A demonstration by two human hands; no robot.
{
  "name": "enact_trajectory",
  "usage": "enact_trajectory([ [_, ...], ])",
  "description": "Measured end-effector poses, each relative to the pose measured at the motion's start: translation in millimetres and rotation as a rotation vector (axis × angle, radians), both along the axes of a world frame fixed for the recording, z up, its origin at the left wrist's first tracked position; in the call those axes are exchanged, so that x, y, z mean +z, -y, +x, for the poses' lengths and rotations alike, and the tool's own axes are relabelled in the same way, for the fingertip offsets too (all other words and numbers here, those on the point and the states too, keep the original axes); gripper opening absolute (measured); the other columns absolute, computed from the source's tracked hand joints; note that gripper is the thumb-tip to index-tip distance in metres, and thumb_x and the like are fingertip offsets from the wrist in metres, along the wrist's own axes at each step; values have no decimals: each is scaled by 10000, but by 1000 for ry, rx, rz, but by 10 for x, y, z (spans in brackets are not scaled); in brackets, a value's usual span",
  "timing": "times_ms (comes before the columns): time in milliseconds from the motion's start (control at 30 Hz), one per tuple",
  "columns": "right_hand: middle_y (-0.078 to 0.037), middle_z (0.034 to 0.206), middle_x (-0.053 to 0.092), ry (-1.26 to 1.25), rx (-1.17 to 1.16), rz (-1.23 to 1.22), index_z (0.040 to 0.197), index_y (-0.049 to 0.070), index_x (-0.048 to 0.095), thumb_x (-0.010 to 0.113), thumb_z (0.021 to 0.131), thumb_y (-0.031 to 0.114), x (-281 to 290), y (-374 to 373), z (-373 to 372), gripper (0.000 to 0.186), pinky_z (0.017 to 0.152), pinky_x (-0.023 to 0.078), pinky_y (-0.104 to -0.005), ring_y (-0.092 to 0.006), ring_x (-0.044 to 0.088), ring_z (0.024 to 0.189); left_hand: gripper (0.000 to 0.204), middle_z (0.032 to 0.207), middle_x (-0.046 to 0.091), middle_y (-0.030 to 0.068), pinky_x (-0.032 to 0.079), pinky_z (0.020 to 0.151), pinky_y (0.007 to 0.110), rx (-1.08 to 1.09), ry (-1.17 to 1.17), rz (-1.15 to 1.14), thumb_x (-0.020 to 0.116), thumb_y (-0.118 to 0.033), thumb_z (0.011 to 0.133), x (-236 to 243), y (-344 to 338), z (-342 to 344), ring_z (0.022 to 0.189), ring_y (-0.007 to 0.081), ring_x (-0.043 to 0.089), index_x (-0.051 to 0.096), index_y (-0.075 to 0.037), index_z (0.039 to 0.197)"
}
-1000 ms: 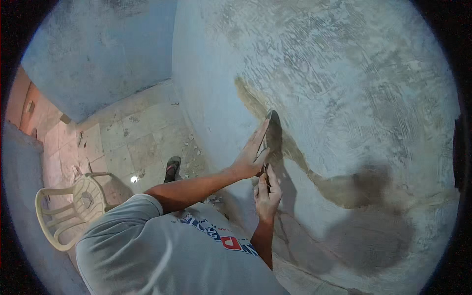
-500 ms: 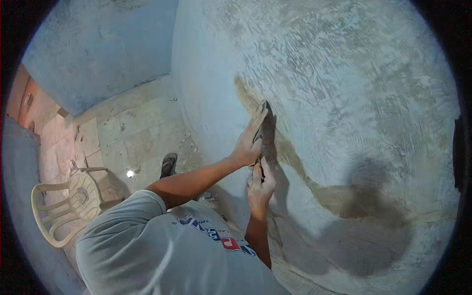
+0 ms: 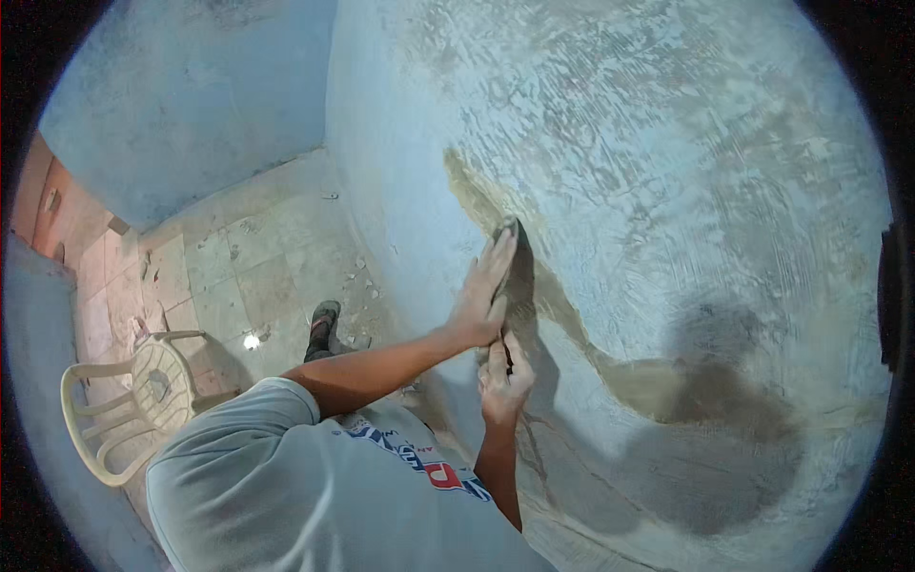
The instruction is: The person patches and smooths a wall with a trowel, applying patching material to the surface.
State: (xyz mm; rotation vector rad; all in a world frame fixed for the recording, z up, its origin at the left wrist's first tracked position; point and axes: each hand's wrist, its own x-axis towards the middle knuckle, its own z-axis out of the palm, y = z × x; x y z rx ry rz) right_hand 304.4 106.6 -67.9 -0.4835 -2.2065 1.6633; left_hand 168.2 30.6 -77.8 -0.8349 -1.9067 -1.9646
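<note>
A trowel (image 3: 521,245) with a dark, narrow-looking blade is against the wall (image 3: 658,219), seen almost edge-on. My right hand (image 3: 506,379) is closed round its dark handle, of which only a small part shows between the fingers. Stretched along the back of the blade, my left hand (image 3: 483,291) presses it with straight fingers, just above the right hand. A brown, bare strip (image 3: 562,310) winds down the blue-white wall from above the trowel and bends right at its lower end. Shadows of my arms and head fall across the wall.
A cream plastic chair (image 3: 100,419) stands at left, with a small object on its seat. Crumbs and fragments lie on the tiled floor (image 3: 214,272) and along the wall's base. My shod foot (image 3: 324,329) is near that wall. Another blue wall (image 3: 191,95) rises at the far left.
Both hands and the trowel have slid a little down the wall, uncovering more of the brown strip above the blade's tip. The view has shifted slightly.
</note>
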Motion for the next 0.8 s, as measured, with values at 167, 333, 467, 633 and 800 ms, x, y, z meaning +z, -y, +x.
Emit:
enact_trajectory([
  [167,-166,1158,769,-44,-5,286,1449,-91,616,586,1084,83,164,139,-1,405,954,537,-321,-220,724,1036,856,1746,275,263,171,1336,462,-15,75,67,419,70,846,2,39,-38,1624,443,246,281,2,1688],
  [333,-194,1163,776,59,-14,44,1430,-80,639,628,1073,114,108,-101,10,406,929,555,-347,-202,729,1054,856,1760,247,254,156,1337,463,-6,37,110,424,53,858,23,-65,-14,1631,431,233,249,12,1696],
  [467,-173,1097,782,98,-54,218,1401,-88,659,630,1067,94,353,103,-80,381,880,556,-334,-185,720,965,852,1758,250,256,150,1341,470,11,90,98,441,43,863,32,-1,-124,1645,421,196,239,32,1690],
  [633,-140,1008,764,37,-13,71,1420,-80,644,601,1091,133,183,-41,-83,395,769,529,-289,-134,651,826,841,1745,270,265,187,1332,472,5,103,83,446,35,869,62,-5,-85,1629,428,236,257,22,1688],
  [800,-49,920,703,17,0,78,1430,-64,646,619,1100,139,227,36,-143,389,599,441,-261,-78,544,657,822,1747,268,270,209,1321,459,57,47,52,446,33,885,4,-6,-170,1617,442,263,270,8,1688],
])
